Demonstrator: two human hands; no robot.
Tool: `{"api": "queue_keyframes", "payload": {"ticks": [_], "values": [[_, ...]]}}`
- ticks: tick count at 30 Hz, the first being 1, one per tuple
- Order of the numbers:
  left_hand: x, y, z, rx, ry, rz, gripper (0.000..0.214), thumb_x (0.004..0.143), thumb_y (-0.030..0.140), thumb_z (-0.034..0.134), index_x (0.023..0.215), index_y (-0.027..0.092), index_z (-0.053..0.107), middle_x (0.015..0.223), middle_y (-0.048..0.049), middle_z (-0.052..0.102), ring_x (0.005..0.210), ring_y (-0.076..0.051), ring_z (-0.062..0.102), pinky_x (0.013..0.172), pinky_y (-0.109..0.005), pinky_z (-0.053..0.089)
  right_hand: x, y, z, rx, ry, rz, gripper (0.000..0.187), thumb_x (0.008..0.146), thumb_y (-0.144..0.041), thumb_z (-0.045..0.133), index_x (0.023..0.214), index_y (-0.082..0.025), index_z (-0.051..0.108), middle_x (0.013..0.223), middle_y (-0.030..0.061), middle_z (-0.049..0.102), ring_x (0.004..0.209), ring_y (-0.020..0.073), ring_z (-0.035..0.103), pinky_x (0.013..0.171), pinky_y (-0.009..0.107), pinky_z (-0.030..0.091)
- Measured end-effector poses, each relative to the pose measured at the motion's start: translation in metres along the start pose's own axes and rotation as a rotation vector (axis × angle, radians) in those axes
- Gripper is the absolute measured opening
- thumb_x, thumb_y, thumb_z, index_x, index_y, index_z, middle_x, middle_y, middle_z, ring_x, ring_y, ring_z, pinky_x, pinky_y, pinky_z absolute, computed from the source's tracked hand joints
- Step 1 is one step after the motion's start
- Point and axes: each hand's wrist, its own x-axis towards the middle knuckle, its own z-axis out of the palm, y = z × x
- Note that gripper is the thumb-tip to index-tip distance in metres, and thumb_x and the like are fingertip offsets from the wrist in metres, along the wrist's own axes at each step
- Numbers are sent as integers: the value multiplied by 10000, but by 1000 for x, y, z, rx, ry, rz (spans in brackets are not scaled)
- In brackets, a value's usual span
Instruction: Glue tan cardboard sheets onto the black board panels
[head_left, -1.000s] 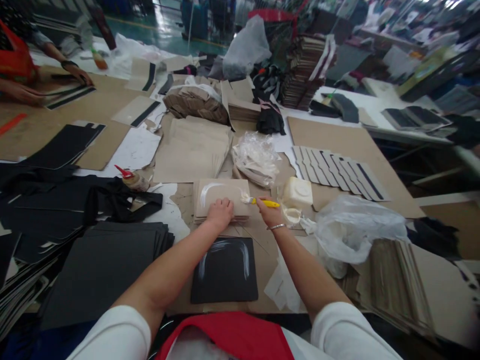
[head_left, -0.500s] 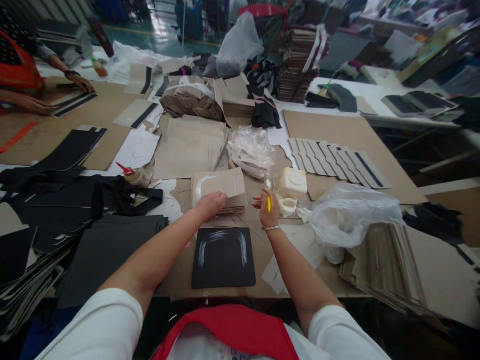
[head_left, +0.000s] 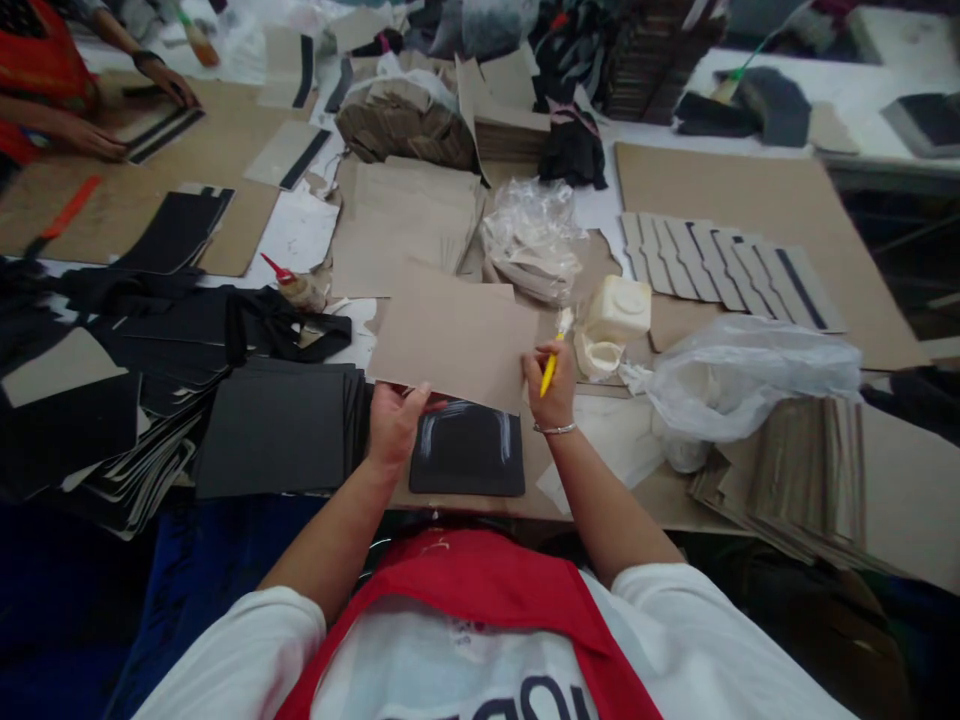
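With the left hand gripping the card sheet and the right hand holding sheet and yellow brush, lower it squarely onto the glue-streaked black panel near the desk edge.

Both forearms extended forward, frame centre. Left hand palm-down, fingers curled in grip. Right hand clenched, bracelet at wrist.

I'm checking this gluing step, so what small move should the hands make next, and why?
Probably lower the cardboard sheet onto the black panel. The left hand and right hand, which also grips a yellow brush, hold it just above the panel, whose white glue strokes are exposed.
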Motion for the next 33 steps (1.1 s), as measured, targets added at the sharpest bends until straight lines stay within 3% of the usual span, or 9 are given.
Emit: {"api": "queue_keyframes", "payload": {"ticks": [3,6,11,19,33], "values": [[-9,-29,-36,7,51,-204,442,739,550,571,1020,210,555,891,-17,614,679,-110,601,522,-227,531,-39,23,-23,-84,-61,-61,174,848,-351,514,932,-208,462,769,-9,532,682,123,530,674,278,453],[-21,-69,-68,270,54,-360,444,692,548,606,900,157,632,758,-11,613,593,-105,550,450,-197,463,-83,53,-34,-199,-169,-46,153,864,-350,481,902,-202,488,796,22,565,692,143,554,655,288,455],[-39,-116,-86,748,-122,-335,323,730,433,560,757,138,689,705,-32,667,683,-160,589,601,-242,452,-129,94,-24,-327,-288,54,238,877,-399,424,905,-189,532,766,56,602,630,180,573,595,313,441],[-30,-132,-88,973,-96,-317,311,780,393,509,736,137,680,683,-38,665,673,-151,588,614,-235,382,-130,120,1,-365,-338,105,296,881,-415,406,955,-175,563,802,91,615,685,209,598,634,350,452],[-11,-133,-94,1041,-211,-398,297,723,408,539,573,161,606,534,-2,579,572,-138,534,528,-226,328,-130,126,10,-532,-371,78,261,894,-358,403,967,-161,558,830,94,639,691,190,598,618,308,438]]}}
